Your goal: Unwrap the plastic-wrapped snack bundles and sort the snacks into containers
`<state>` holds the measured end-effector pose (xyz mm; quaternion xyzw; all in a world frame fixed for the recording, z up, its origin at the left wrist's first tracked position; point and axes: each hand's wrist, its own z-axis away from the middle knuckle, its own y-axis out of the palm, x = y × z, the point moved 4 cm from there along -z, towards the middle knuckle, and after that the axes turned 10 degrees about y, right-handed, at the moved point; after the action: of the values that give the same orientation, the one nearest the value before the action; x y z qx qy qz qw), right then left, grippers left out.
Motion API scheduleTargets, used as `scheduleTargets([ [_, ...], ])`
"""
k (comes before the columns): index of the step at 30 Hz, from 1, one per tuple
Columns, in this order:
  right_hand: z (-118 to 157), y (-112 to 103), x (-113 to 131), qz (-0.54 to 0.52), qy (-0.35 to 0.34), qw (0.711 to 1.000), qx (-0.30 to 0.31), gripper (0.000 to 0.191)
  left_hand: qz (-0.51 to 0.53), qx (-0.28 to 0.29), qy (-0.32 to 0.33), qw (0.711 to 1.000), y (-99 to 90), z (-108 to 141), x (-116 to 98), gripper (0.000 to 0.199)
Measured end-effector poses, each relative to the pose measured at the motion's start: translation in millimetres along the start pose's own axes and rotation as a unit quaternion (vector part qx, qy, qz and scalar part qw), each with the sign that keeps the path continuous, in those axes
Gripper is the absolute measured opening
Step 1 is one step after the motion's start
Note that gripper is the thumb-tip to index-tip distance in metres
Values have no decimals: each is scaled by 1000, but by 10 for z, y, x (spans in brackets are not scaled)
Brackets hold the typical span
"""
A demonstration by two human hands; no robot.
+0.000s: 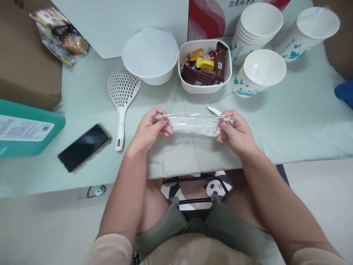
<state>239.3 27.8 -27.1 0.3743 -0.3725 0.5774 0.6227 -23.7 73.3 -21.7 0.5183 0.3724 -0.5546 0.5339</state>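
Note:
A clear, crinkled plastic film point(193, 124) is stretched sideways between my two hands above the table's front part. My left hand point(154, 128) pinches its left end, thumb on top. Its bunched right end is gripped by my right hand point(234, 129). Just behind my right hand, a small white item with a pale tip point(213, 110) pokes out; its other end is hidden. Beyond the film stand a white bowl with a lid point(150, 55) and a white container point(204, 88) of wrapped snacks.
Paper cups point(256, 73) stand at the back right. Left of my hands lie a white slotted skimmer point(121, 99) and a black phone point(84, 147). A green container point(27, 129), a cardboard box point(30, 62) and snack packets point(62, 33) are farther left.

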Motion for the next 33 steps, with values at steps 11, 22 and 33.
scheduleTargets([
  [11, 21, -37, 67, 116, -37, 992, -33, 25, -58, -18, 85, 995, -22, -22, 3, 16],
  [22, 2, 24, -1, 41, 32, 998, 22, 25, -42, 11, 14, 999, 5, -7, 17, 16],
  [33, -15, -27, 26, 21, -10, 1000, 4, 31, 17, 3, 36, 999, 3, -8, -20, 21],
])
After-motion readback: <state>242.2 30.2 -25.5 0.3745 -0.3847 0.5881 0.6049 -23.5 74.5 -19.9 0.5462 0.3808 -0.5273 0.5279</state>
